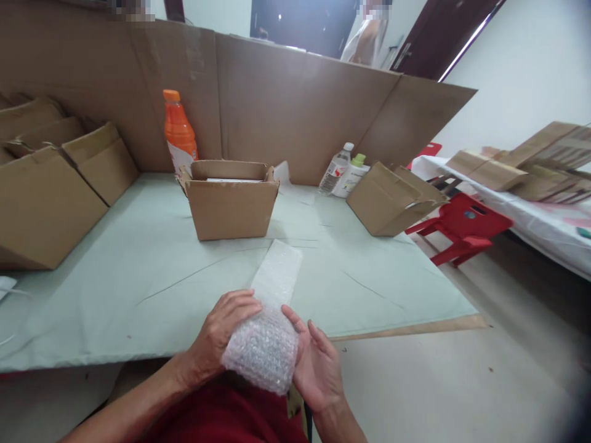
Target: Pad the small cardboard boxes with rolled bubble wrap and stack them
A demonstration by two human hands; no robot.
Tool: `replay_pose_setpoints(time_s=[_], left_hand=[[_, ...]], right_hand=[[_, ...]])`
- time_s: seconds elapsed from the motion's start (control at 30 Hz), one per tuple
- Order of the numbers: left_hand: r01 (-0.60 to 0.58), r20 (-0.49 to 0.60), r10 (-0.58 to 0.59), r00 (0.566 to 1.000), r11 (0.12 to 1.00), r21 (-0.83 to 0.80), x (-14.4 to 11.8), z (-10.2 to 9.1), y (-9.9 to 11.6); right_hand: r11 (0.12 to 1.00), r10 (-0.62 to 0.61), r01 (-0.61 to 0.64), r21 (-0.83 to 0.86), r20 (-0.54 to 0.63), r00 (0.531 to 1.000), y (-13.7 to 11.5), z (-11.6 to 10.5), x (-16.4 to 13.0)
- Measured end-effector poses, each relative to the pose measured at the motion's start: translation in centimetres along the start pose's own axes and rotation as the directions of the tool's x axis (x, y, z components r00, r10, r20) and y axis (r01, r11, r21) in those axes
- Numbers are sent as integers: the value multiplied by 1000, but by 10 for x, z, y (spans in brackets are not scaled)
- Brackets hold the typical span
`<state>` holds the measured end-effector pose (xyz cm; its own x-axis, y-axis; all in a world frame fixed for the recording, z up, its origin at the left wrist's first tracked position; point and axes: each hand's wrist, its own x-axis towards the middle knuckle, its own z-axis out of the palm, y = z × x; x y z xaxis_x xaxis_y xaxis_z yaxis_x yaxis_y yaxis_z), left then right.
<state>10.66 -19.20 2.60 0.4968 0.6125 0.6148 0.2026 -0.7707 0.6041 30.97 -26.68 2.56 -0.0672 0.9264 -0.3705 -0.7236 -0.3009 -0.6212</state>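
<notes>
A bubble-wrapped package (263, 351) is held between my two hands at the table's near edge, just above my lap. Its contents are blurred by the wrap. From its far side a flat tail of bubble wrap (277, 267) stretches out over the tabletop. My left hand (224, 326) is closed over the package's left side, fingers together on top near where the tail begins. My right hand (321, 369) cups the right side, palm turned up and thumb apart, with its fingers against the wrap.
Beyond the wrap stands an open cardboard box (233, 209), with an orange bottle (180, 132) behind it. More boxes (50, 197) are at left. A clear bottle (335, 171), a white bottle (351, 178) and a tilted box (390, 200) stand right, before a cardboard screen (295, 104).
</notes>
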Motion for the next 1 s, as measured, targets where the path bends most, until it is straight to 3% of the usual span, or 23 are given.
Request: replay_pose_setpoints(time_s=[0.07,0.17,0.23,0.33,0.4,0.47,0.57,0.63,0.67,0.73,0.8,0.83,0.93,1.0], left_hand=[[251,56,-246,968,961,-114,8,-2,6],[598,188,-584,790,801,-25,23,2,5],[650,231,-653,722,753,100,30,7,-2],[636,255,-661,706,750,184,33,15,-14],[628,264,-661,702,750,207,32,17,-18],[618,266,-662,700,749,238,31,17,-20],[602,268,-661,701,750,275,30,15,-21],[581,247,-646,723,761,288,27,13,-22],[558,214,-620,755,778,288,23,12,-22],[467,124,-513,850,840,277,14,7,-21],[327,90,-357,930,913,244,3,1,-18],[267,107,-295,950,939,215,-2,-1,-16],[206,160,-228,960,968,144,-10,-5,-11],[266,153,-291,944,950,165,-8,-1,-11]], right_hand=[[999,-1,2,32,-13,1000,4,-2,-5],[998,-40,37,-44,-77,996,7,-7,-17],[979,-125,97,-180,-147,981,8,-14,-27],[855,-318,201,-478,-176,932,9,-27,-40],[644,-464,282,-711,-70,883,12,-34,-44],[320,-565,374,-871,141,813,15,-36,-39],[-121,-549,441,-889,430,717,17,-31,-19],[-279,-497,449,-849,528,689,17,-27,-4],[-323,-479,456,-830,558,677,15,-24,2],[-346,-463,481,-805,593,659,13,-21,10],[-292,-475,502,-814,579,662,11,-19,13],[-242,-485,504,-829,553,677,10,-19,13],[-98,-495,479,-873,460,737,8,-17,13],[-99,-526,461,-882,440,728,5,-15,13]])
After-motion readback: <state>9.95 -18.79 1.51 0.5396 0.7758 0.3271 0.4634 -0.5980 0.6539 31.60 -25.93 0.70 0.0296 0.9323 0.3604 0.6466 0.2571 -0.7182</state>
